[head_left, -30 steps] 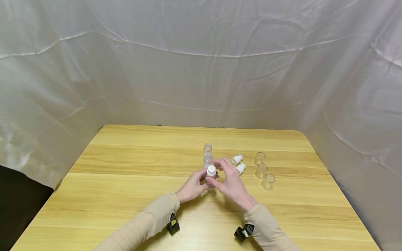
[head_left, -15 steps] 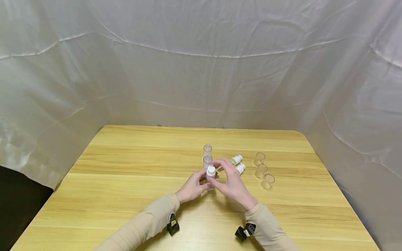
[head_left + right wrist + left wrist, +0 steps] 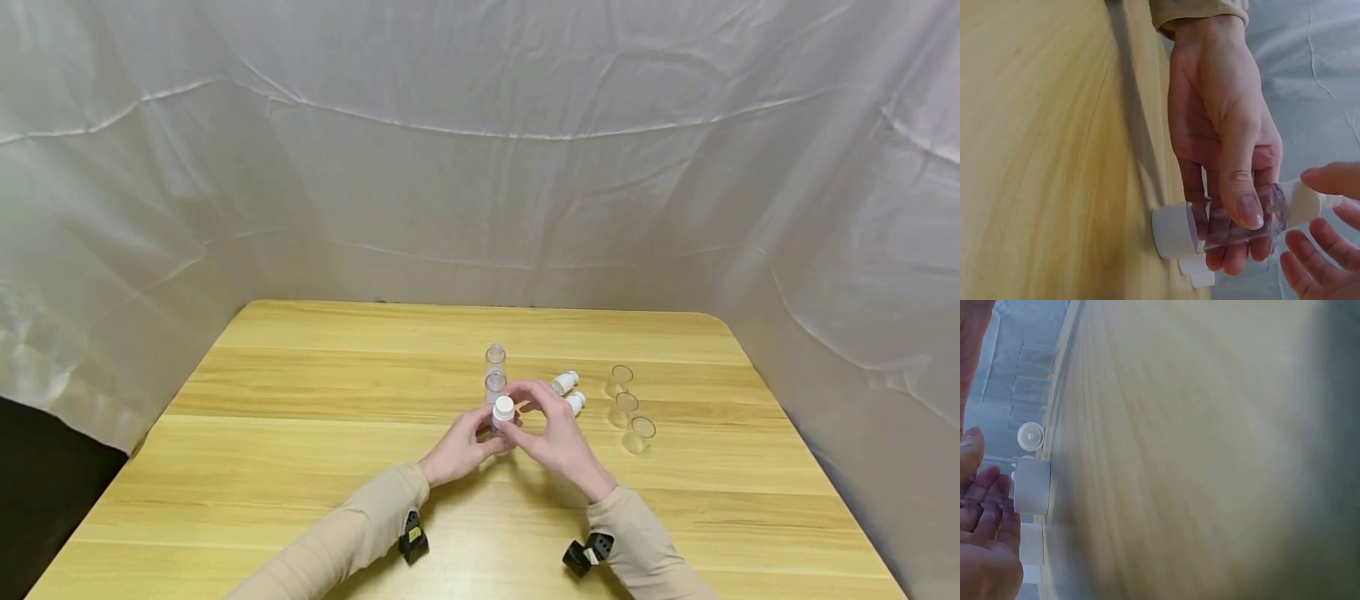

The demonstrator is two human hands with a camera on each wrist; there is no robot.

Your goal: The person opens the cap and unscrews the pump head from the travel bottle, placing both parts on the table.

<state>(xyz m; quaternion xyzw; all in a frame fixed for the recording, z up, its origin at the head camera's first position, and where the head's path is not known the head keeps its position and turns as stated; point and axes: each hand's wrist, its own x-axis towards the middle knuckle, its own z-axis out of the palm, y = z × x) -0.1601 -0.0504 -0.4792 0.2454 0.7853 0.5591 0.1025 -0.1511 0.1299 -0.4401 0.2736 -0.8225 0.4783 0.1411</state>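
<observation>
In the head view, my left hand (image 3: 459, 448) grips a small clear pump bottle upright, mostly hidden by the fingers. The right wrist view shows its clear body (image 3: 1235, 232) between the left thumb and fingers, with a white base (image 3: 1171, 230) close to the tabletop. On its top sits a white pump head (image 3: 504, 407), which the curled thumb and fingers of my right hand (image 3: 558, 433) hold from the right. Two more clear bottles (image 3: 495, 385) stand in line just behind. Two loose white pump heads (image 3: 566, 382) lie to their right, one partly behind the right hand.
Three clear caps (image 3: 639, 434) stand in a row farther right on the wooden table (image 3: 300, 392). Pale fabric (image 3: 480, 183) hangs around the back and sides of the table. A small black camera (image 3: 414, 537) is strapped to each wrist.
The right hand and wrist have turned and shifted very slightly, its fingers staying at the pump head. The left hand and the things on the table stay in place.
</observation>
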